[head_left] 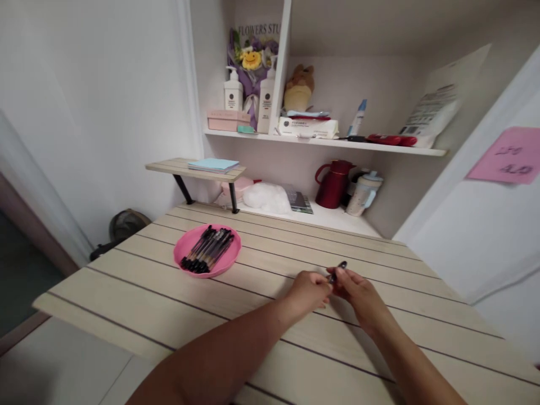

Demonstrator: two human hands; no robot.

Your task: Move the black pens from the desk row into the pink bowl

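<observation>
left hand (307,289) and right hand (356,292) meet just above the table (169,304), fingertips pinched on a dark pen (338,270) well right of the plate (180,251) of pens, and so slight a hold could let it slip and roll away.

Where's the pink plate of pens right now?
In the head view, the pink plate sits on the wooden table, left of the left hand and a little farther away, in front of the small riser shelf.
</observation>
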